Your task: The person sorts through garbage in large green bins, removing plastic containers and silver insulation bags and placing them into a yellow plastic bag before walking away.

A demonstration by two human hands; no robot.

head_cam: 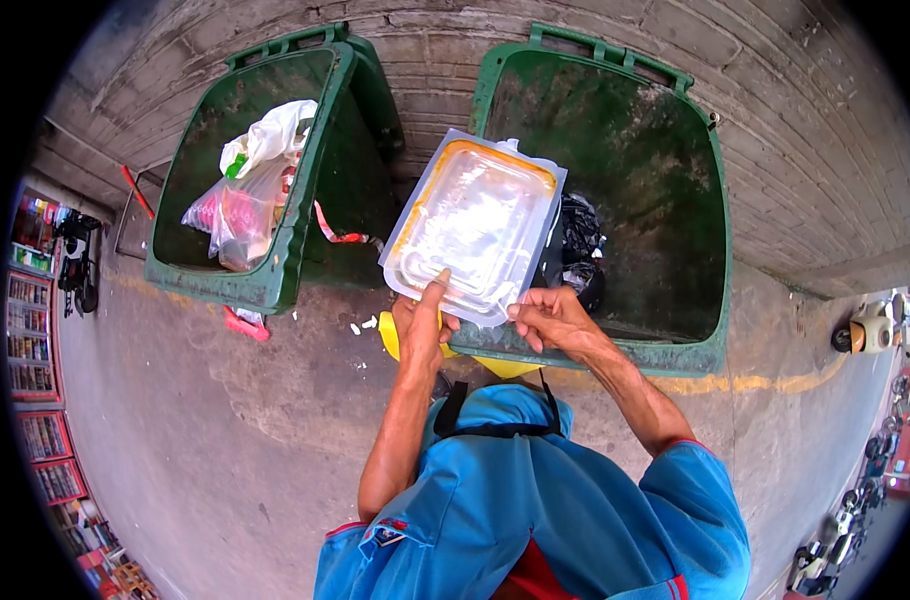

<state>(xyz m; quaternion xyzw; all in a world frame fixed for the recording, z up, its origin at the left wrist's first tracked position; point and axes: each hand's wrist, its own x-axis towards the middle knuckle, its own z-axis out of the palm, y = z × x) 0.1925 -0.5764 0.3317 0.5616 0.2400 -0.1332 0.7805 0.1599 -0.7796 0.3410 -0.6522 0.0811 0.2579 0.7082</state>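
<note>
A clear plastic food container (473,217) with orange residue along its rim is held up before me, over the near left corner of the right green wheeled bin (612,356). My left hand (423,311) grips its lower left edge, the thumb lying on top. At the lower right corner, my right hand (548,319) pinches the edge between thumb and fingers. Black plastic bags (581,232) lie inside that bin, partly hidden by the container. Something yellow (389,335) shows below my hands, mostly covered.
Another green wheeled bin (278,289) at the left holds white and clear bags (248,217) of rubbish. Both bins stand along a block wall (785,150). A pink object (246,324) and white scraps (363,325) lie on the ground. Parked scooters (865,328) are at the far right.
</note>
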